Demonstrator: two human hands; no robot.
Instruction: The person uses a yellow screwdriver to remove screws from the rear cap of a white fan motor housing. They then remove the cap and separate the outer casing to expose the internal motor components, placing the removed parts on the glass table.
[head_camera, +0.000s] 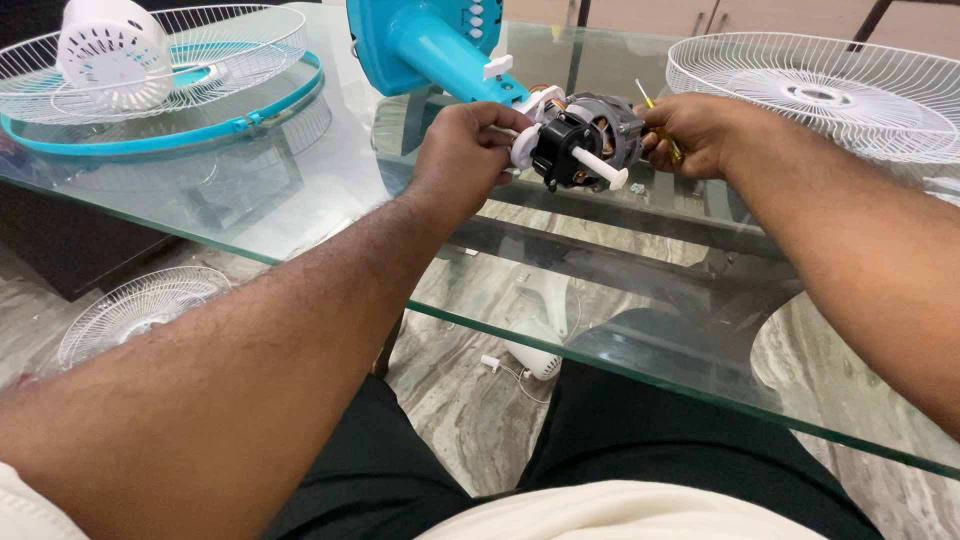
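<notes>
A bare fan motor (588, 140), grey and black with a white shaft, sticks out from a blue fan stand neck (440, 55) that lies over the glass table (300, 200). My left hand (462, 160) grips the motor's left side by its white plastic part. My right hand (697, 133) is closed on a yellow-handled screwdriver (660, 128), held against the motor's right side. A small screw (637, 188) lies on the glass just below the motor.
A white wire fan guard (830, 95) rests at the table's right. At the left lie another wire guard with a blue rim (170, 135) and a white motor cover (112, 52). A third guard (135, 305) and a white fan part (535, 350) lie on the marble floor.
</notes>
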